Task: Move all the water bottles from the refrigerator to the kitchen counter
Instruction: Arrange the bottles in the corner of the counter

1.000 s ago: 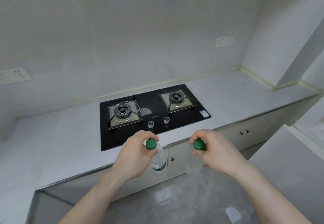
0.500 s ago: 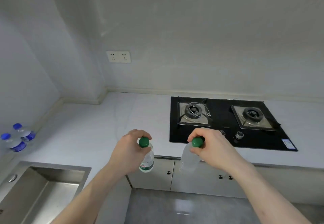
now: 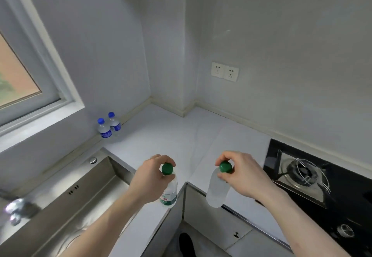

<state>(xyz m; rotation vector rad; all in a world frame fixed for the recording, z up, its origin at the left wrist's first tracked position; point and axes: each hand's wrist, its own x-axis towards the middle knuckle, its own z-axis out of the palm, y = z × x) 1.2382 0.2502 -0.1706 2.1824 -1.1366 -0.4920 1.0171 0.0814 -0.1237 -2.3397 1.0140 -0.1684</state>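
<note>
Over the front edge of the pale grey stone kitchen counter (image 3: 161,136), at its inner corner, both hands carry bottles by the neck. The left hand (image 3: 150,178) grips a clear plastic water bottle with green cap and green label (image 3: 170,193), hanging upright above the counter edge. The right hand (image 3: 243,174) pinches a second clear green-capped bottle without visible label (image 3: 216,193), also hanging. Two small blue-capped water bottles (image 3: 107,126) stand touching at the counter's back edge under the window, beside the steel sink (image 3: 80,192). A black glass gas hob (image 3: 322,186) sits on the counter's right side.
</note>
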